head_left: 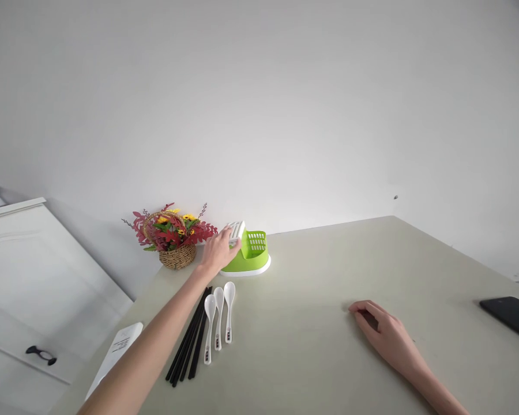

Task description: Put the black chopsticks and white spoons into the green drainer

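Observation:
At the back of the table, my left hand (218, 251) is closed around a white slotted piece (237, 230), which sits at the left part of a green utensil holder (253, 262) with a white base. My fingers and wrist partly cover that side of the holder. Below the wrist lie several black chopsticks (189, 340) in a loose bundle. Beside them, three white spoons (229, 305) rest with bowls pointing away from me. Well to the right, my right hand (383, 328) rests on the tabletop, fingers curled and thumb near the index fingertip, with nothing seen in it.
A wicker basket (178, 257) of red and yellow flowers stands left of the holder. A white box-like item (120, 349) with print lies at the left edge. A black phone (511, 317) is at the right of the table (303, 346). A white cabinet (38, 288) stands left.

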`<state>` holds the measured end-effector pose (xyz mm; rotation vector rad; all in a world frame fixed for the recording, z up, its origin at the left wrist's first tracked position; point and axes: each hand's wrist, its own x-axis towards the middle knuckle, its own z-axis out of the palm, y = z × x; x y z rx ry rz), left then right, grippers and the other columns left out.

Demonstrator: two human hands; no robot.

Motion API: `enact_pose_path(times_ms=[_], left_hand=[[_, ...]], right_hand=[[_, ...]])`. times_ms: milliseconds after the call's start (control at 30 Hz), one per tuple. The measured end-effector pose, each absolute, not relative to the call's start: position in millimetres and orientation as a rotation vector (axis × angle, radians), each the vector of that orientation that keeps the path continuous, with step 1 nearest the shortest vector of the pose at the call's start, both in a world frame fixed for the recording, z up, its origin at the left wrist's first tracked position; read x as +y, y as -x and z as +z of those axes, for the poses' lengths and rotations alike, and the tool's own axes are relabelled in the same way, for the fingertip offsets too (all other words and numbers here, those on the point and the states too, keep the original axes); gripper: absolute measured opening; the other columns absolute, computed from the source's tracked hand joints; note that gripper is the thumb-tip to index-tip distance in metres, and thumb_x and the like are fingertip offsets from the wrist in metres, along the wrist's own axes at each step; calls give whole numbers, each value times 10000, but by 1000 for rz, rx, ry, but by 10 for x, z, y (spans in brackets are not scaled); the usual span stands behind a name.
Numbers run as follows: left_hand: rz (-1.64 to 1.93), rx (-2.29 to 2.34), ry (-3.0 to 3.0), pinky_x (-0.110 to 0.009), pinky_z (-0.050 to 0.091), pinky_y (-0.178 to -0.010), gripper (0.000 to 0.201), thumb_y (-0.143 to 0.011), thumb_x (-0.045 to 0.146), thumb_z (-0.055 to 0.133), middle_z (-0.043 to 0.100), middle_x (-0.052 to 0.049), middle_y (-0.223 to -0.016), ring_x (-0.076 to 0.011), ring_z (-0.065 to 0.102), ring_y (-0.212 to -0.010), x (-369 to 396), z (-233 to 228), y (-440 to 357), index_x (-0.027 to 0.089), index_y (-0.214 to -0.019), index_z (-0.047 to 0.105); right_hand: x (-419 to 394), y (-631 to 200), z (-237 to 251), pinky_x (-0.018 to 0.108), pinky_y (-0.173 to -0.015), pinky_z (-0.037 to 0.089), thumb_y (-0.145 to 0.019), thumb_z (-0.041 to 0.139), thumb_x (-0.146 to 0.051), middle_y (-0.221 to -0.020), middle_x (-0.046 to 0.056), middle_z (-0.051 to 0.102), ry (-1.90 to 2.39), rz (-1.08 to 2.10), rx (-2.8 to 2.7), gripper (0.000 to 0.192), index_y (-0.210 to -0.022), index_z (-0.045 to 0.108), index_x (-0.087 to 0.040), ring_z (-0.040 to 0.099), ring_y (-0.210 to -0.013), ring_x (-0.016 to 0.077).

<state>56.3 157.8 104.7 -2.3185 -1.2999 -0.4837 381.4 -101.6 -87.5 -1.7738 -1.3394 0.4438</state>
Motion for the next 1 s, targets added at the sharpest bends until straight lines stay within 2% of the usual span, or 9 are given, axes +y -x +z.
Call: enact_pose_path(times_ms=[333,533,700,767,867,933,1000], left_hand=[[-473,-1465,2169,-410,554,-920,490,-992,441,429,619,-126,-1443,-331,711,-1095,1582,1010,3,154,-1372,543],[-469,-1484,2142,-427,564,-872,530,-1007,473,387,578,-156,-1480,-346,720,-1074,1519,986,140,173,-1426,508],[-445,-1501,2113,-448,560,-872,549,-1019,491,347,525,-143,-1532,-344,729,-1021,1497,970,206,195,-1459,488],[-450,-1507,2104,-492,539,-921,549,-1019,491,348,515,-158,-1536,-360,707,-1070,1468,991,196,193,-1453,501],[-570,-1481,2050,-561,451,-1051,530,-1016,484,384,515,-205,-1518,-400,581,-1277,1341,1025,88,157,-1401,547],[-763,-1416,2032,-539,382,-1136,499,-1024,450,397,503,-218,-1513,-375,466,-1400,1173,1003,-63,134,-1380,547],[-993,-1331,2094,-466,365,-1170,432,-1039,389,382,527,-189,-1481,-303,448,-1421,936,911,-272,151,-1366,535]], right_hand=[[-1047,-3807,-898,297,-686,504,-947,453,-487,-1049,14,738,1800,454,-1340,290,-996,671,-302,602,-691,168],[-1047,-3812,-910,311,-699,522,-930,460,-502,-1040,40,747,1778,439,-1344,316,-986,689,-292,651,-771,203],[-1044,-3812,-916,295,-705,519,-918,471,-501,-1059,18,749,1784,448,-1337,311,-988,695,-298,650,-768,184],[-1042,-3813,-921,295,-692,516,-915,469,-504,-1051,17,751,1790,443,-1337,313,-983,696,-299,645,-754,182],[-1036,-3815,-933,299,-675,512,-908,466,-513,-1031,18,753,1794,439,-1332,321,-970,697,-299,639,-727,183],[-1033,-3813,-941,302,-668,513,-899,469,-511,-1013,19,755,1797,433,-1327,321,-962,700,-296,635,-707,182],[-1034,-3809,-943,307,-665,515,-892,476,-508,-992,25,758,1791,412,-1328,322,-953,705,-291,635,-694,185]])
